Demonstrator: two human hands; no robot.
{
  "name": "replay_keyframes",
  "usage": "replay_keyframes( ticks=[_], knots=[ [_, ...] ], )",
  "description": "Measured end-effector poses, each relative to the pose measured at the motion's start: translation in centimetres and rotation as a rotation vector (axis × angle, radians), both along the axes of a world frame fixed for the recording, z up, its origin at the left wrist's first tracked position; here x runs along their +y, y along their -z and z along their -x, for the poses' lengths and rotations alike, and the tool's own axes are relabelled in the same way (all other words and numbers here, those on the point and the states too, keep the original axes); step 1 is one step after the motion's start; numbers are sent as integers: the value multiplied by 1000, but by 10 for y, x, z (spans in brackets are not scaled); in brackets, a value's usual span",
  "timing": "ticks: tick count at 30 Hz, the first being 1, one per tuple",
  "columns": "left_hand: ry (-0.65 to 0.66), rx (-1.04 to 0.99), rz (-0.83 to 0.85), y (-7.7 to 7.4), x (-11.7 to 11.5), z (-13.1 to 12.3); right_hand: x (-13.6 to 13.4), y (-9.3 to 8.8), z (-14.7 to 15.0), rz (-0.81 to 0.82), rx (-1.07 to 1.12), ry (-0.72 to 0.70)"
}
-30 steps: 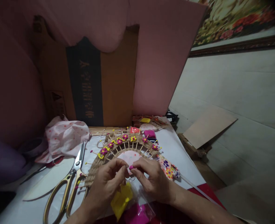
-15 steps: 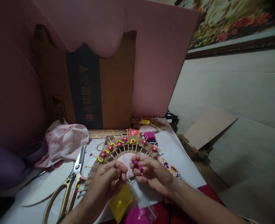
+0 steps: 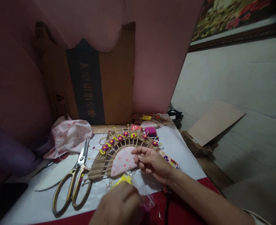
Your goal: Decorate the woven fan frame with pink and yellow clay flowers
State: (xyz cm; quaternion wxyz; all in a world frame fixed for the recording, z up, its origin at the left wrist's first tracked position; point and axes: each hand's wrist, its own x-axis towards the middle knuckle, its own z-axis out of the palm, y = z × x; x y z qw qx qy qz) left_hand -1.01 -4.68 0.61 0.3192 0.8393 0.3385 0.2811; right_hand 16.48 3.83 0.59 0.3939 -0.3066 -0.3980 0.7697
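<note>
My left hand (image 3: 118,203) is low at the front, blurred, its fingers out of sight behind its back. It is over the clear bags of yellow clay (image 3: 125,179) and pink clay (image 3: 147,204). My right hand (image 3: 152,162) is closed, with thumb and fingers curled together beside the fan's right end. The small pink clay balls seen in it earlier are hidden now. Beyond both hands lies a half-round woven fan (image 3: 98,168) with a dotted cloth centre (image 3: 124,159) and pink and yellow clay flowers (image 3: 120,137) along its arc.
Large scissors (image 3: 74,184) lie open at left, near crumpled dotted cloth (image 3: 72,134) and a white cut piece (image 3: 58,175). A pink block (image 3: 150,130) and a second fan (image 3: 159,120) are behind. A cardboard box (image 3: 116,78) stands at the back.
My left hand has dropped away from my right hand toward the bags at the front, uncovering the cloth centre. My right hand stays nearly in place, its fingers drawn closer. The view has shifted slightly.
</note>
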Motion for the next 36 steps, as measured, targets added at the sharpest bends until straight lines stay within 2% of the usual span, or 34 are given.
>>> replay_keyframes(
  ticks=[1,2,3,5,6,10,12,16,19,21,24,26,30,32,36],
  knots=[
    [-84,38,-40,0,7,4,0,0,0,-11,-2,-5],
    [-242,163,-147,1,13,7,-1,1,0,-28,-12,0],
    [-328,262,-191,2,17,9,-1,1,0,-56,-35,17],
    [-451,424,-246,8,19,11,-1,3,1,-151,-140,74],
    [-462,464,-250,12,19,11,-1,4,2,-213,-210,104],
    [-442,431,-343,29,15,11,-4,5,6,-458,-411,153],
    [-434,345,-400,31,15,12,-8,4,8,-541,-474,163],
    [-424,187,-410,14,24,13,-16,0,8,-680,-518,186],
    [-339,76,-356,-4,36,7,-18,-2,5,-766,-450,167],
    [-285,7,-358,-11,46,0,-17,-4,2,-778,-405,193],
    [-256,-42,-325,-13,57,-9,-12,-7,-4,-829,-459,247],
    [-253,-61,-297,-8,62,-11,-8,-8,-6,-824,-481,233],
    [-258,-116,-285,6,63,-7,-3,-6,-8,-679,-342,65],
    [-266,-132,-257,12,62,-3,-2,-3,-7,-681,-363,18],
    [-279,-136,-196,19,61,3,-5,0,-5,-736,-485,32]
  ],
)
